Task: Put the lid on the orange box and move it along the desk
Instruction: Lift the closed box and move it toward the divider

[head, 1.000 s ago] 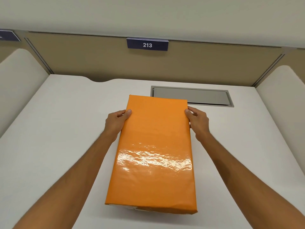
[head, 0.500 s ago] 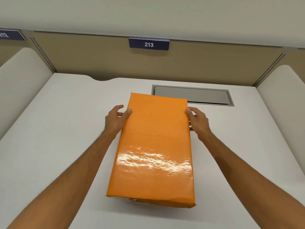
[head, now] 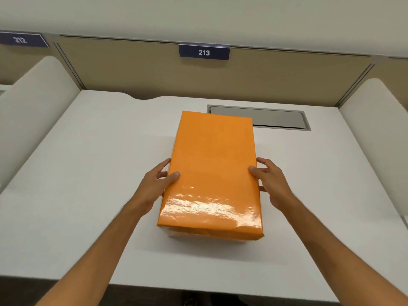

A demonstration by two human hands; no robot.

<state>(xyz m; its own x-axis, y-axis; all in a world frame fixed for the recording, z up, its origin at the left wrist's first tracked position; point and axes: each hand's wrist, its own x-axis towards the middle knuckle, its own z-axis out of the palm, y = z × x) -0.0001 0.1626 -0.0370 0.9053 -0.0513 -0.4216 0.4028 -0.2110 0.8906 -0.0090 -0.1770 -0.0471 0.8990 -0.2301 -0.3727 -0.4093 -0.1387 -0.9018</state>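
Both hands have slid down the box's long sides since the earlier frames, from near its far corners to about the middle of its length, and more of the desk's near edge now shows at the bottom of the frame. An orange box (head: 212, 173), its glossy orange lid (head: 215, 151) seated on top, sits at the centre of the frame on a white desk (head: 88, 162), long axis running away from the viewer. Its far right corner overlaps a grey cable hatch (head: 280, 118) set in the desktop. A left hand (head: 157, 184) presses the box's left side, thumb lying over the lid's edge. A right hand (head: 271, 182) presses the opposite side, thumb on the lid edge and fingers spread behind. Together they clasp the box between them. A beige partition (head: 132, 69) crosses the upper frame, carrying a navy sign reading 213 (head: 204, 52) at top centre and another navy sign reading 212 (head: 21, 39) at upper left.
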